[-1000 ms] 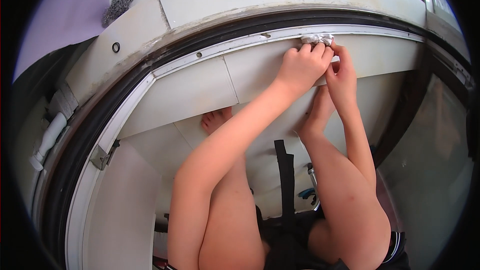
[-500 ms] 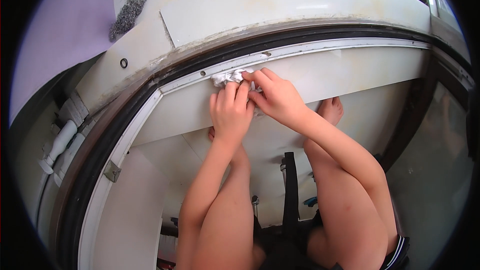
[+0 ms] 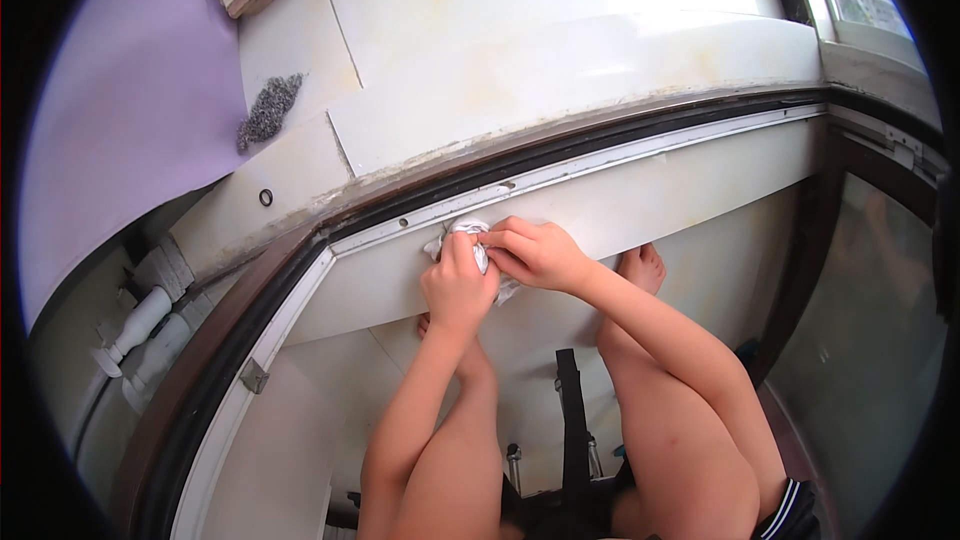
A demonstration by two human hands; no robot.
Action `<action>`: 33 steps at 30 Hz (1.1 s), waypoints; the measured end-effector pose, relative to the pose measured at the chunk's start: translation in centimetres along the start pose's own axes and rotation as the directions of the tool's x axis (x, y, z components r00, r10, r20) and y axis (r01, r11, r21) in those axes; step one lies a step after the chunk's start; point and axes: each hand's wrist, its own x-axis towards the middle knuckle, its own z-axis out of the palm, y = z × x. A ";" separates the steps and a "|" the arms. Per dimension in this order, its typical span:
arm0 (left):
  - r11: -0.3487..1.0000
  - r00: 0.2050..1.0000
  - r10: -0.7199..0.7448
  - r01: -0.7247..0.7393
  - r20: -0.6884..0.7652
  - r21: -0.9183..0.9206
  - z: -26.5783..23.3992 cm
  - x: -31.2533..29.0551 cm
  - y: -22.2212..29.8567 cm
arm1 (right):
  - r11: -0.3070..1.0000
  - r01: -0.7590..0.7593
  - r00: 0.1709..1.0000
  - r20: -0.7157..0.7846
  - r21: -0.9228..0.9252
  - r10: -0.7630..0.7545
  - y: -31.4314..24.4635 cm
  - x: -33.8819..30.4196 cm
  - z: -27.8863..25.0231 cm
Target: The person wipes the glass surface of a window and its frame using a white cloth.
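A crumpled white cloth or tissue (image 3: 482, 256) is bunched between my two hands, just on the near side of the white frame strip (image 3: 434, 217). My left hand (image 3: 460, 288) has its fingers curled over the bunch from the near side. From the right, my right hand (image 3: 540, 254) pinches it with thumb and fingertips. A loose white end (image 3: 507, 290) hangs below the fingers. Both hands are over the pale ledge (image 3: 600, 202), and part of the bunch is hidden behind the fingers.
Beyond the dark frame (image 3: 400, 195) lies a pale tiled surface (image 3: 480, 60) with a grey scouring pad (image 3: 270, 112) and a small black ring (image 3: 266, 197). White pipes (image 3: 140, 325) are at the left. A dark-framed glass door (image 3: 860, 310) stands right. My legs flank a black bar (image 3: 572, 420).
My view has tilted up, showing more of the far surface. My hands have gathered the white bunch closer and sit slightly farther from the frame strip.
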 end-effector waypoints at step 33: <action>0.990 0.987 0.139 -0.137 -0.079 0.031 1.7 -5.0 0.3 | 0.965 -0.016 0.972 0.223 -0.262 0.076 -3.7 -3.5 -0.8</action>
